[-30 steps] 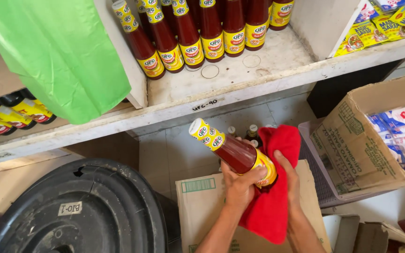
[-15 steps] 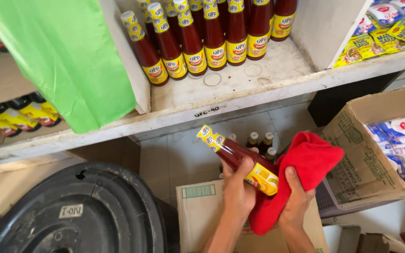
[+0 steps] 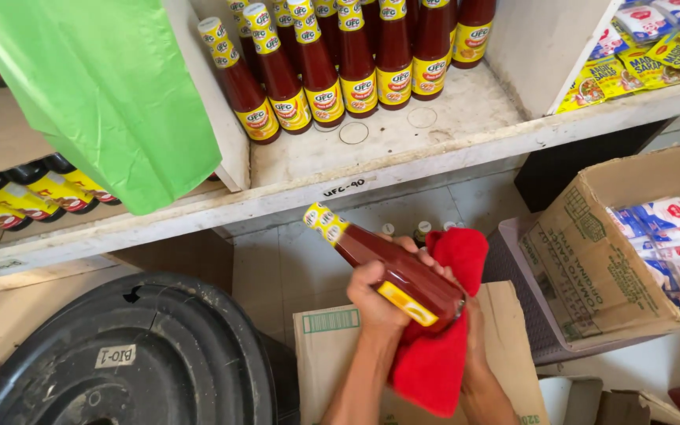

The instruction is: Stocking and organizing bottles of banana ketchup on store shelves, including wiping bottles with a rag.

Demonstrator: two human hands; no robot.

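Looking down from the head camera, I see the left hand (image 3: 377, 303) wrapped around a sauce bottle (image 3: 391, 264), fingers closed on its lower body near the yellow label. The bottle is full of red sauce, tilted with its yellow cap up and to the left, below the shelf edge. My right hand (image 3: 472, 330) sits under the bottle's base with a red cloth (image 3: 434, 358) bunched between palm and glass; its fingers curl closed over the cloth and against the bottle.

On the white shelf (image 3: 403, 153) above, a row of matching bottles (image 3: 340, 63) stands upright at the back, all full, with bare shelf and ring marks in front of them. An open cardboard box (image 3: 592, 260) to the right holds blue and white sachets (image 3: 674, 236). A flat closed carton (image 3: 332, 346) lies under my forearms, and a black round lid (image 3: 135, 354) sits to the left. A green plastic bag (image 3: 112, 86) hangs over the shelf's left part, with dark bottles (image 3: 33, 193) lying on a lower ledge.

Open room lies between the shelf edge and the carton, where the bottle is held. Both forearms rise from the bottom edge, wrists close together.
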